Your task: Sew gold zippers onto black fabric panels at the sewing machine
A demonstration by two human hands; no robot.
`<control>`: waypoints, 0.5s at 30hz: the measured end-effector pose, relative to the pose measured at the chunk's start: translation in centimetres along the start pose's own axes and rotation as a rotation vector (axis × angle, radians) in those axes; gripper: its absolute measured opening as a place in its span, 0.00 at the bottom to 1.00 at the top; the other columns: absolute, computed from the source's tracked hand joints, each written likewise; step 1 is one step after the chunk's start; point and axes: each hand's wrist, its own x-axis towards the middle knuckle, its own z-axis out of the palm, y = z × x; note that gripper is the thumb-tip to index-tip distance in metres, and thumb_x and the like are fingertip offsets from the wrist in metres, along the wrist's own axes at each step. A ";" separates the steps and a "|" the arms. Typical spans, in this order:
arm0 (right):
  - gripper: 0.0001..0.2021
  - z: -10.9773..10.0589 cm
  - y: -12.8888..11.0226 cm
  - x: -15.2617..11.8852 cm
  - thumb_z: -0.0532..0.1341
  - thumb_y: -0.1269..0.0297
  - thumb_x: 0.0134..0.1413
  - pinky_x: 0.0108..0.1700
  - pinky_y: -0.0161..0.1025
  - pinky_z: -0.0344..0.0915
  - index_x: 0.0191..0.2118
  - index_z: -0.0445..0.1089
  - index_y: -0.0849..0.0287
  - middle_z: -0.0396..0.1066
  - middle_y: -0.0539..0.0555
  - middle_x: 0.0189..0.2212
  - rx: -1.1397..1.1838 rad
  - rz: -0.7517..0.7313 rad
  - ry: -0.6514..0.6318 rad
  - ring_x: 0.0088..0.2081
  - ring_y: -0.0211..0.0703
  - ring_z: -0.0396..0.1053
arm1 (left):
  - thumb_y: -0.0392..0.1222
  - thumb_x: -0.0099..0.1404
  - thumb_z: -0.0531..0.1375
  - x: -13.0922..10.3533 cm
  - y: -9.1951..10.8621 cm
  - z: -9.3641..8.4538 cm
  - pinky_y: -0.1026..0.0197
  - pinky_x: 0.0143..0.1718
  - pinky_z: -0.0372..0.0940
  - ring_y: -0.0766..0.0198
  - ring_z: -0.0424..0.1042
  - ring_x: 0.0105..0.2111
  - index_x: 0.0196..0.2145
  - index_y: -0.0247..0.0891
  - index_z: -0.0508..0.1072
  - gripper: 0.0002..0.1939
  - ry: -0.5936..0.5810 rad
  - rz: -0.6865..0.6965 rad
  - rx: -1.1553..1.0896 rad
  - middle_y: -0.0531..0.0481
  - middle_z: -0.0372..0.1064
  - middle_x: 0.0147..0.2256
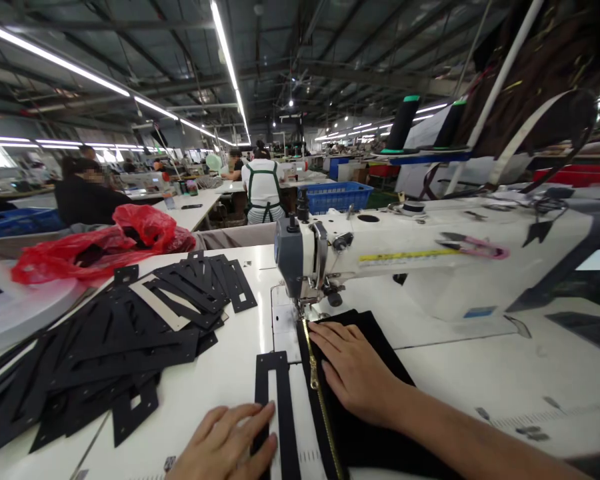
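Note:
My right hand [353, 367] lies flat on a piece of black fabric [375, 337], its fingertips beside a gold metal zipper [314, 373] that runs along the fabric's left edge. The zipper's upper end sits under the needle area of a white sewing machine [405, 240]. Further left, my left hand [230, 440] rests with fingers spread on a black frame piece [285, 407] that has a long slot cut in it. That piece lies on the white table, apart from the fabric. Neither hand grasps anything.
Many black slotted pieces [130, 340] are heaped at the left. Behind them lies a red plastic bag [105, 243]. Pink-handled thread snips [480, 249] rest on the machine arm. A blue crate [335, 197] and a person in white [263, 183] are beyond.

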 end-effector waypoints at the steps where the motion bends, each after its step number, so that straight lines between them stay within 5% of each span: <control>1: 0.21 0.2 0.1 0.0 0.51 0.70 0.56 0.55 0.51 0.55 0.55 0.62 0.64 0.60 0.58 0.55 0.008 -0.002 0.021 0.55 0.50 0.56 | 0.36 0.67 0.48 0.0 -0.2 0.3 0.57 0.49 0.63 0.56 0.63 0.52 0.52 0.43 0.65 0.17 0.033 -0.037 -0.012 0.45 0.62 0.54; 4: 0.21 0.9 0.3 -0.3 0.48 0.71 0.57 0.57 0.51 0.53 0.55 0.61 0.69 0.59 0.61 0.56 0.002 -0.017 0.049 0.57 0.50 0.54 | 0.32 0.65 0.46 0.4 -0.4 1.2 0.54 0.48 0.65 0.55 0.61 0.54 0.52 0.40 0.65 0.20 0.121 -0.153 -0.061 0.42 0.63 0.53; 10: 0.22 1.5 0.0 -1.5 0.48 0.70 0.58 0.58 0.51 0.54 0.57 0.58 0.71 0.55 0.64 0.58 0.041 -0.078 0.046 0.59 0.50 0.52 | 0.33 0.66 0.47 3.0 -2.8 0.0 0.59 0.36 0.71 0.61 0.73 0.36 0.46 0.39 0.69 0.16 0.196 -0.294 -0.238 0.45 0.73 0.39; 15: 0.23 0.7 -1.1 -1.8 0.49 0.74 0.55 0.59 0.52 0.52 0.58 0.57 0.70 0.54 0.65 0.58 0.091 -0.075 0.030 0.60 0.49 0.49 | 0.30 0.65 0.46 7.4 -2.6 0.1 0.58 0.43 0.70 0.59 0.72 0.44 0.46 0.32 0.68 0.16 0.268 -0.208 -0.166 0.40 0.72 0.43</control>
